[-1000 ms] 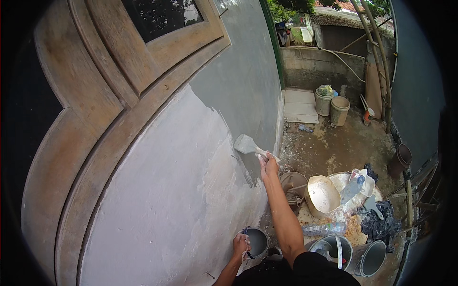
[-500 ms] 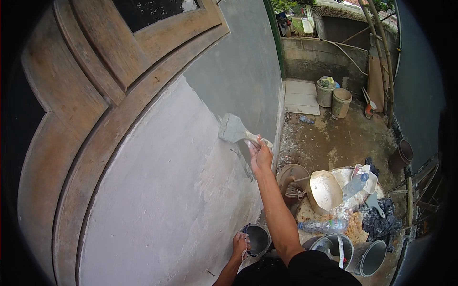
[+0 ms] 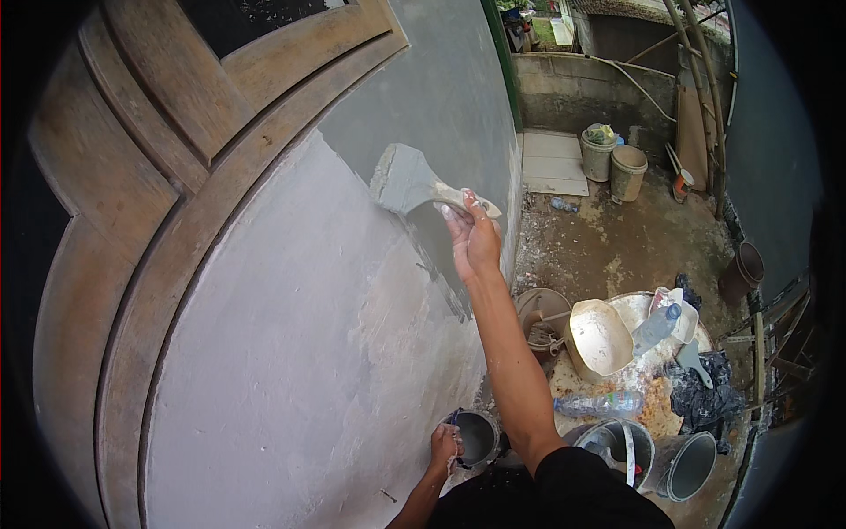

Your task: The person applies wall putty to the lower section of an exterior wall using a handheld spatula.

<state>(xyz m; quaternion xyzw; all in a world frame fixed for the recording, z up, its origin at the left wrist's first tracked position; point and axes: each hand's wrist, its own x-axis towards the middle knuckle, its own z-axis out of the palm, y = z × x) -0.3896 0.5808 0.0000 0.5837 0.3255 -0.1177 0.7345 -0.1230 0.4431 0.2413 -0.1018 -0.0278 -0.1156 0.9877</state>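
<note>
My right hand [image 3: 476,238] is closed round the pale handle of a wide paintbrush [image 3: 407,181]. The brush's grey-coated bristles lie at the wall [image 3: 273,335], along the border between its grey painted upper part and its whitish lower part. Paint specks mark the fingers. Low by the wall, my left hand [image 3: 446,445] grips the rim of a small dark bucket [image 3: 477,438] with grey paint inside. A wooden window frame [image 3: 256,145] borders the painted area on the left.
A round, paint-spattered table [image 3: 656,388] at right bears a cut container [image 3: 600,338], plastic bottles [image 3: 601,405], a second brush [image 3: 694,362] and a black plastic bag [image 3: 709,392]. Buckets [image 3: 687,467] stand nearby; further pails [image 3: 628,173] are by the far wall.
My right hand has moved the paintbrush up and left along the border between grey and whitish wall. My left hand still holds the bucket low down.
</note>
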